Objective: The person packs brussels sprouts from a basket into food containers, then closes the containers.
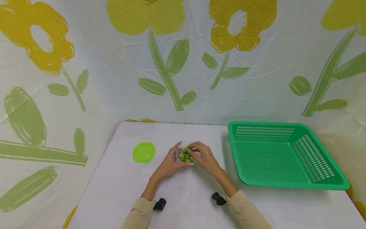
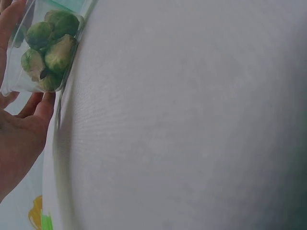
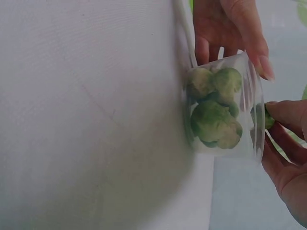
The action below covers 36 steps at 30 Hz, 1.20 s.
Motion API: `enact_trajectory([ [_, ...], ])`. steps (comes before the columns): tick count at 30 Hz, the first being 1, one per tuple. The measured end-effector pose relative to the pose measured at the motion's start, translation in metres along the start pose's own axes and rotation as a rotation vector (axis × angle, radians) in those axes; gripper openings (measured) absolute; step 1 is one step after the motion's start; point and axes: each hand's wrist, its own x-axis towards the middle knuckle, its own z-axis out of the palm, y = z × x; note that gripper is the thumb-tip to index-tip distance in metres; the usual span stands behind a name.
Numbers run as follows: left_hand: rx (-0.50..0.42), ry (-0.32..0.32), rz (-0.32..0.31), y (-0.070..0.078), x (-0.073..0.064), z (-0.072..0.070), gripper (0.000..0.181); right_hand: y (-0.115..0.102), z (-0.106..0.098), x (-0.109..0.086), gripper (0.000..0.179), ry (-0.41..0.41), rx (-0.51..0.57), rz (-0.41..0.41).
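A clear plastic container (image 3: 249, 96) stands on the table, with several Brussels sprouts (image 3: 211, 120) inside it. My left hand (image 1: 168, 164) grips the container from its left side, thumb at the near wall and fingers at the far side. Over the rim, my right hand (image 1: 205, 157) pinches one Brussels sprout (image 3: 268, 117) between thumb and fingertips. In the left wrist view the left hand (image 2: 21, 139) shows partly beside the container, whose sprouts (image 2: 50, 45) are visible through the wall.
A bright green lid (image 1: 144, 152) lies on the table to the left of the container. To the right stands a large green plastic basket (image 1: 286, 184) with perforated walls. Behind the white table (image 1: 183, 197) hangs a flower-printed cloth (image 1: 120, 73).
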Motion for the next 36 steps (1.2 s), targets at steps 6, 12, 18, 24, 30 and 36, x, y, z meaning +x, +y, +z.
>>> enact_trajectory([
  [6, -0.018, 0.002, 0.020, 0.0006, -0.0003, -0.0001, 0.106, 0.0024, 0.0008, 0.0002, 0.017, -0.076, -0.002, 0.011],
  [12, -0.019, -0.003, 0.026, 0.0001, 0.0008, -0.0016, 0.106, 0.0034, 0.0018, 0.0019, 0.017, -0.137, -0.074, -0.001],
  [18, -0.029, 0.005, 0.028, 0.0001, 0.0017, -0.0015, 0.105, 0.0015, 0.0014, 0.0048, 0.020, -0.183, -0.103, 0.030],
  [24, -0.042, 0.004, 0.035, -0.0008, 0.0017, -0.0010, 0.103, 0.0027, 0.0001, 0.0053, 0.024, -0.211, -0.095, 0.025],
  [30, -0.022, -0.003, 0.032, 0.0003, 0.0008, -0.0009, 0.106, 0.0066, -0.0016, 0.0034, 0.026, -0.224, -0.088, -0.009],
  [36, -0.005, 0.000, 0.033, -0.0004, 0.0002, 0.0001, 0.106, 0.0095, -0.0027, 0.0007, 0.025, -0.213, -0.077, -0.039],
])
